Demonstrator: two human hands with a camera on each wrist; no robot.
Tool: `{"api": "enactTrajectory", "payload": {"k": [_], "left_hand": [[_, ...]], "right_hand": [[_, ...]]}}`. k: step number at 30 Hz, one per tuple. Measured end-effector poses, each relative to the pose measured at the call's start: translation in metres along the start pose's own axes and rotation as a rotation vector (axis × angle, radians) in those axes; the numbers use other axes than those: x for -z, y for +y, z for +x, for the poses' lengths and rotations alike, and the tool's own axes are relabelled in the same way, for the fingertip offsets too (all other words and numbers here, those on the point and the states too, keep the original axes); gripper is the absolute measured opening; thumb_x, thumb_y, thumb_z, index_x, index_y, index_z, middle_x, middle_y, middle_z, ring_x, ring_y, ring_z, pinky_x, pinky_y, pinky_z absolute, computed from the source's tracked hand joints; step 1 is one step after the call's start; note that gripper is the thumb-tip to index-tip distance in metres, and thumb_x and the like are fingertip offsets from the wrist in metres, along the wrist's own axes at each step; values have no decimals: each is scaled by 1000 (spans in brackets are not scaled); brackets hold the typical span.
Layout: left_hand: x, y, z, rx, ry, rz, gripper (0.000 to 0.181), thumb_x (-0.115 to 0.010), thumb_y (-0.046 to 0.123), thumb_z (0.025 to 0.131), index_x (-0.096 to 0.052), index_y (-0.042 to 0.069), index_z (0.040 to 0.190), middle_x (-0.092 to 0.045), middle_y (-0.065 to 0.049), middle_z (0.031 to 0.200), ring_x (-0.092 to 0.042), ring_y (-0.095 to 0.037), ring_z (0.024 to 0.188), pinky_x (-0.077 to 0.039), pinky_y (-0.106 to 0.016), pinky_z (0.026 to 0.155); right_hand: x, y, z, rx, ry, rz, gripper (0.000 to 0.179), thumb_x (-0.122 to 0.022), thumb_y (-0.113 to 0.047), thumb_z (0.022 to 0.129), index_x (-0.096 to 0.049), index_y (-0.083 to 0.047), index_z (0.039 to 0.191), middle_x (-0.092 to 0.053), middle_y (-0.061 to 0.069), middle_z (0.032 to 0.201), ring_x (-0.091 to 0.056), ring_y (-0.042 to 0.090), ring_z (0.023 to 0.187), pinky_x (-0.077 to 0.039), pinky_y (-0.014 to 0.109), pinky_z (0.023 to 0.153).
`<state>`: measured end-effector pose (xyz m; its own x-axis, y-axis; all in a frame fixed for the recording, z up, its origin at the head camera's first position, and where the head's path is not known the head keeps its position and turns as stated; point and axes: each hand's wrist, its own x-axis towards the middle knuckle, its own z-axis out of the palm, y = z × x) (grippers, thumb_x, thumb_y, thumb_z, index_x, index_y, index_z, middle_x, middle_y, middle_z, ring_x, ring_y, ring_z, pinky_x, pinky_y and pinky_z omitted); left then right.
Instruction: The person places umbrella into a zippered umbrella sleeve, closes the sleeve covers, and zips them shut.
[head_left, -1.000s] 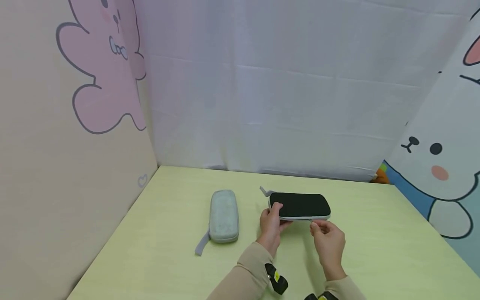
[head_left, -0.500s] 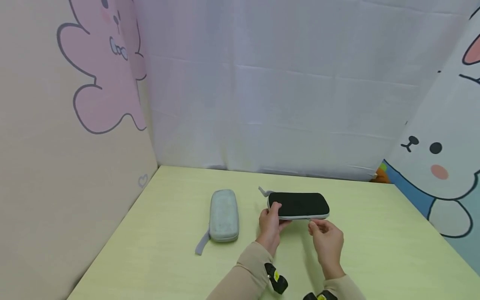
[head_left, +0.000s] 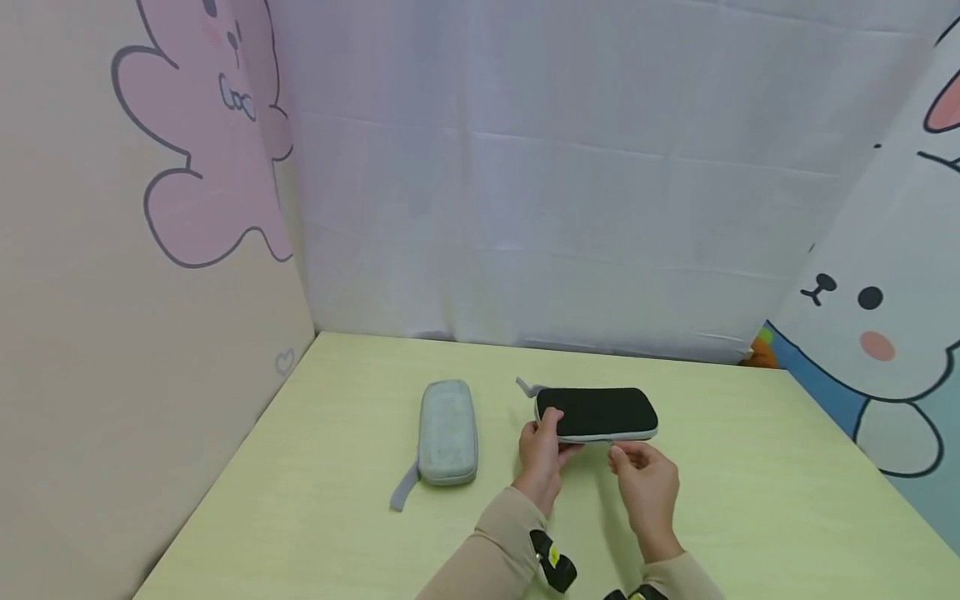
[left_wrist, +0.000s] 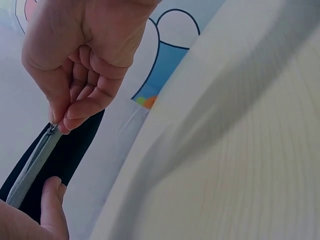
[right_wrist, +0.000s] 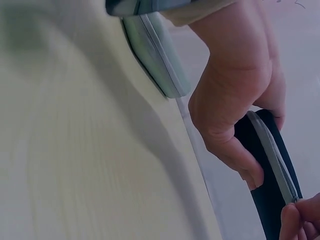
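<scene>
A black pencil case [head_left: 606, 411] with a light grey zip edge is held above the table, its flat black face up. My left hand [head_left: 538, 457] grips its left end, thumb on top and fingers beneath. At the front edge my right hand [head_left: 648, 493] pinches the small zipper pull [left_wrist: 53, 128] between thumb and forefinger. The grey zipper band [right_wrist: 272, 152] runs from the pull toward the left hand in both wrist views. A pale grey-green pencil case [head_left: 448, 433] lies on the table left of my hands, its grey strap toward the front.
The pale yellow table [head_left: 315, 500] meets a white cloth [head_left: 487, 208] at the back. Walls with cartoon animals stand at the left and right. A grey strap [head_left: 527, 387] sticks out from the black case's far left corner.
My right hand has slid a little leftward along the case's front edge with the zipper pull. The left hand and the case stay almost in place, and the pale case has not moved.
</scene>
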<state>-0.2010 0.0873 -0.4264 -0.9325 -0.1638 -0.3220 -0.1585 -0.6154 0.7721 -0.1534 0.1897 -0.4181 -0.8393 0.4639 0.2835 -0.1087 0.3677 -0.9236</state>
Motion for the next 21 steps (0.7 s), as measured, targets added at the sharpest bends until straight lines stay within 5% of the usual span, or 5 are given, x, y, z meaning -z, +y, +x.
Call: {"api": "enactTrajectory", "payload": {"k": [13,21], "left_hand": [[-1,0,-1,4,-15,-15,47,-60,20,81,-43,-7,116,-55,-21,102,-64,-29,81,-54,-38,68],[0,1,-1,86,-89,7,41,-58,15,71,-54,-7,105,-63,-14,87,-63,-20,70,-54,-37,64]], "right_hand": [[-3,0,0,-5,-35,52,7,-65,8,81,-65,14,84,-65,16,70,-56,2,54,-49,17,53],[2,0,8,-135,-9,187,15,-59,8,86,-59,20,95,-62,0,67,-57,2,57,-48,16,56]]}}
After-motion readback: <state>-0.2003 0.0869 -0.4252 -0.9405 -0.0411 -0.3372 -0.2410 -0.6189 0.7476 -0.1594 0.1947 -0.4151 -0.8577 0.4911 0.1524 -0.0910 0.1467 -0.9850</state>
